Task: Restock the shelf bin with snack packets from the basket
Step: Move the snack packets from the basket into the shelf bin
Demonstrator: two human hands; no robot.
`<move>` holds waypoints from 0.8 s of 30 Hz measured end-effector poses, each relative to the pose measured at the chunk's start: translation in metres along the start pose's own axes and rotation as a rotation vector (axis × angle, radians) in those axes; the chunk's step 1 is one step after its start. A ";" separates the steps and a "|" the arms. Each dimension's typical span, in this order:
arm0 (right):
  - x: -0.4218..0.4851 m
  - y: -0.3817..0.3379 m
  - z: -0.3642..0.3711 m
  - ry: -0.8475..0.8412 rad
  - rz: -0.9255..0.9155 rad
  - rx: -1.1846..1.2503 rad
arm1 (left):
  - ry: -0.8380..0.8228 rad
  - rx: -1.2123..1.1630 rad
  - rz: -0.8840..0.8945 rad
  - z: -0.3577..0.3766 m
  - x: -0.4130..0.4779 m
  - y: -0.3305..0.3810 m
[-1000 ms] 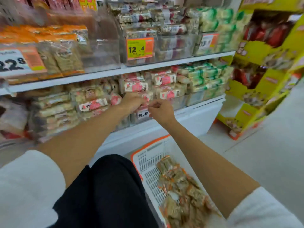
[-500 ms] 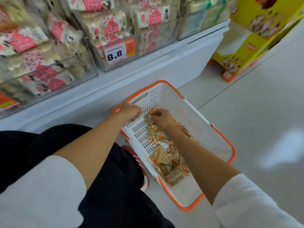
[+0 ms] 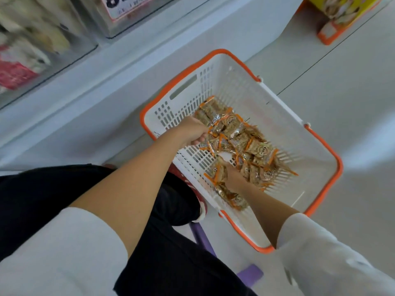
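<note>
The shelf bin [image 3: 100, 24] runs out of the top edge. Its clear wall and a price label [image 3: 126, 7] are cut off, and the packs in the neighbouring bin [image 3: 32, 50] are too blurred to read. Below it on the floor stands the white, orange-rimmed basket [image 3: 284, 116], its near corner hidden behind the right forearm. The snack packets [image 3: 258, 150] lie heaped along the basket's bottom, brown with orange ends; their print is too small to make out. The left hand [image 3: 191, 131] reaches in at the heap's left edge, fingers [image 3: 199, 142] curled down and closing on a packet there. The right hand [image 3: 234, 178] is pushed into the near end of the heap with packets lying over and around its fingers, so I cannot tell whether it grips anything.
</note>
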State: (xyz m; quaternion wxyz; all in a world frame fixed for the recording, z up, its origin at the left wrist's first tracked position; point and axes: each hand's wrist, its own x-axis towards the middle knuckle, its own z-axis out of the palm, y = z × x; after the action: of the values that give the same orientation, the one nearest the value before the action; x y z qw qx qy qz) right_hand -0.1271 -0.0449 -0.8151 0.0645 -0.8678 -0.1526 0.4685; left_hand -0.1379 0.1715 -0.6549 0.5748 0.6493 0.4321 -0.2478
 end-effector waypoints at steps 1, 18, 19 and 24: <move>-0.001 0.002 0.007 -0.009 0.003 -0.074 | -0.004 0.001 0.004 0.000 0.001 0.001; 0.002 -0.032 -0.065 -0.063 -0.106 -0.136 | 0.253 -0.245 0.047 -0.022 -0.017 -0.001; 0.001 -0.028 -0.059 -0.107 -0.097 -0.159 | 0.244 -0.243 0.047 -0.023 -0.016 -0.001; -0.007 -0.004 0.001 -0.193 -0.026 -0.246 | 0.178 -0.208 0.064 -0.020 -0.014 -0.001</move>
State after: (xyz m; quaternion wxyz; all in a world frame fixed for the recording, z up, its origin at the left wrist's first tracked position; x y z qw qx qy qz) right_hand -0.1324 -0.0432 -0.8089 -0.0510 -0.8182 -0.2253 0.5265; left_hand -0.1487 0.1869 -0.6396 0.6061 0.6190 0.4838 -0.1244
